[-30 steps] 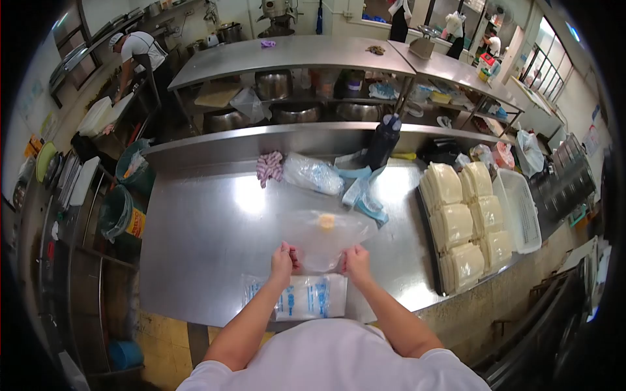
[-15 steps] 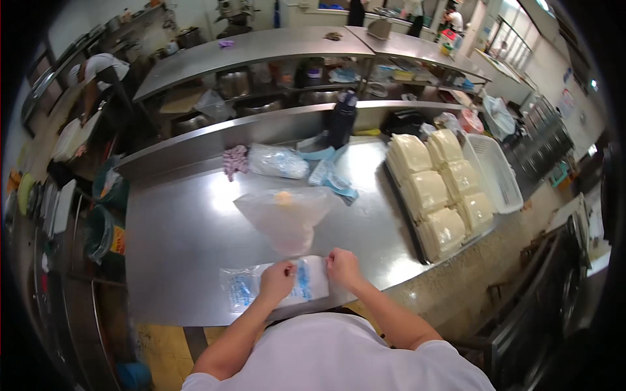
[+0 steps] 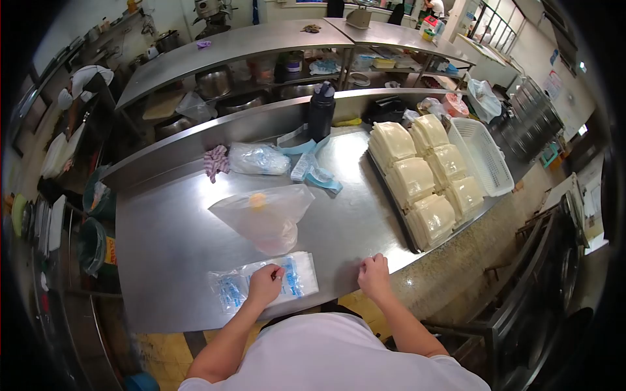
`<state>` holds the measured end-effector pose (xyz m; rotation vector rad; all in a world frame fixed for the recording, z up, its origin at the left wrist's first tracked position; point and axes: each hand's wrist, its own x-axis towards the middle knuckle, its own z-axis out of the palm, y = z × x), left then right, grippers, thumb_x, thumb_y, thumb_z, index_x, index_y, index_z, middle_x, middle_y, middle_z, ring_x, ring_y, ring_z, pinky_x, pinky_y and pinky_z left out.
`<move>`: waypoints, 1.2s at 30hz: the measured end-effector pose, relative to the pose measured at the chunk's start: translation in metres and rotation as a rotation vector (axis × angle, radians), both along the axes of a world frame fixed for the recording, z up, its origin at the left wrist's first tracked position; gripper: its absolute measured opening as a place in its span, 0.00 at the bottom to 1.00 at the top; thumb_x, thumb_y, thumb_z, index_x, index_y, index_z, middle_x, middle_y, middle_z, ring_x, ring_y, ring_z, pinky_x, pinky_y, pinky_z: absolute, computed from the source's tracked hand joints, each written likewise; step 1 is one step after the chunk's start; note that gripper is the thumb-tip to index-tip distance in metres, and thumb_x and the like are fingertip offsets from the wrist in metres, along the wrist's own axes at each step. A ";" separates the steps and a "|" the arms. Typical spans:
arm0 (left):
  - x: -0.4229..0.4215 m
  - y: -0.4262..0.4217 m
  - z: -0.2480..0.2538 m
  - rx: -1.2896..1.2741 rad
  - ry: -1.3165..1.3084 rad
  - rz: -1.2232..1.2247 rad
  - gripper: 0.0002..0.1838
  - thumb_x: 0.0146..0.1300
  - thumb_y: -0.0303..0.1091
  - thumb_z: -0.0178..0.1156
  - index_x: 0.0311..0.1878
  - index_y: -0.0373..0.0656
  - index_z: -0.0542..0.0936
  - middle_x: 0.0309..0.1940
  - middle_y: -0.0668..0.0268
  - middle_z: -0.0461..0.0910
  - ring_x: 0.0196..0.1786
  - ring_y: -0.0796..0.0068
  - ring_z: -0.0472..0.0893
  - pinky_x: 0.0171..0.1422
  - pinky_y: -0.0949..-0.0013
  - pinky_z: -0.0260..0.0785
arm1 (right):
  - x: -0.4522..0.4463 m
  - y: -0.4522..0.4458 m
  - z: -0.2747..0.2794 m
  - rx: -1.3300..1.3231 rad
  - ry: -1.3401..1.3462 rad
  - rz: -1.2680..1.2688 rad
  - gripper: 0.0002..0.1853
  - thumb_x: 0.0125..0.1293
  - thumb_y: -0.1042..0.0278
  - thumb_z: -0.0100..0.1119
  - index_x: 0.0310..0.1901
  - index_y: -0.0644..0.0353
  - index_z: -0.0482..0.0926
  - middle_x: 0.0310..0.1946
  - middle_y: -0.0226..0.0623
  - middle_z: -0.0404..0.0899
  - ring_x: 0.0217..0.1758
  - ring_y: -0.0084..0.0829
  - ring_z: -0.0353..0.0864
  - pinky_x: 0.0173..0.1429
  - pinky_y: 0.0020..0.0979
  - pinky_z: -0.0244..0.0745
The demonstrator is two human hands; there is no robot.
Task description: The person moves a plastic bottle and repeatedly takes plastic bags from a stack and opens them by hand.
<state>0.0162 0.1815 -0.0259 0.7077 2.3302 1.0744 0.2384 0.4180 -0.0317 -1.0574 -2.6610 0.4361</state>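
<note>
A flat pack of clear plastic bags with blue print (image 3: 298, 277) lies at the table's near edge. My left hand (image 3: 264, 287) rests over its middle with the fingers curled in; whatever they grip is hidden. To the right of the pack, my right hand (image 3: 375, 279) is above the steel table (image 3: 169, 260), fingers pinched together. A small clear bit seems to show at its fingertips, too faint to name. Just beyond the pack sits a translucent plastic bag (image 3: 267, 218) with something orange showing through near its top.
A dark tray on the right carries several stacks of pale square sheets (image 3: 412, 179), with a white plastic basket (image 3: 482, 156) beside it. Along the back stand a dark bottle (image 3: 321, 111), a blue strap-like cloth (image 3: 316, 169), a wrapped bundle (image 3: 257, 159) and a striped cloth (image 3: 216, 163). Another person (image 3: 88, 81) bends at far left.
My right hand has moved right, away from the pack's right end. My left hand stays on the pack. The whole view has shifted slightly.
</note>
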 end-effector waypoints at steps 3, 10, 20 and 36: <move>-0.001 -0.001 -0.009 0.037 0.096 -0.008 0.11 0.65 0.37 0.65 0.42 0.39 0.84 0.41 0.54 0.84 0.41 0.55 0.83 0.45 0.57 0.74 | -0.053 -0.013 0.017 -0.531 0.076 -0.093 0.18 0.65 0.57 0.62 0.34 0.68 0.83 0.33 0.57 0.82 0.42 0.57 0.81 0.50 0.49 0.75; 0.009 -0.015 -0.010 -0.009 0.476 -0.154 0.29 0.65 0.37 0.62 0.66 0.30 0.70 0.70 0.43 0.66 0.71 0.40 0.64 0.75 0.46 0.55 | -0.127 -0.046 -0.043 -0.608 -0.143 0.097 0.15 0.66 0.59 0.64 0.33 0.66 0.87 0.25 0.48 0.85 0.32 0.44 0.85 0.40 0.41 0.79; 0.014 -0.043 -0.052 -0.041 0.460 -0.129 0.34 0.68 0.41 0.59 0.70 0.27 0.65 0.76 0.38 0.56 0.79 0.38 0.53 0.83 0.44 0.41 | -0.078 -0.037 0.003 -1.015 0.446 -0.235 0.06 0.69 0.74 0.61 0.36 0.66 0.83 0.26 0.31 0.83 0.30 0.23 0.80 0.37 0.25 0.75; -0.014 0.030 0.167 0.859 -0.648 -0.404 0.04 0.67 0.27 0.64 0.35 0.40 0.81 0.38 0.71 0.77 0.44 0.76 0.74 0.54 0.68 0.67 | -0.112 -0.042 0.190 -0.452 0.451 0.410 0.16 0.74 0.64 0.60 0.29 0.64 0.78 0.24 0.38 0.82 0.25 0.36 0.79 0.31 0.34 0.71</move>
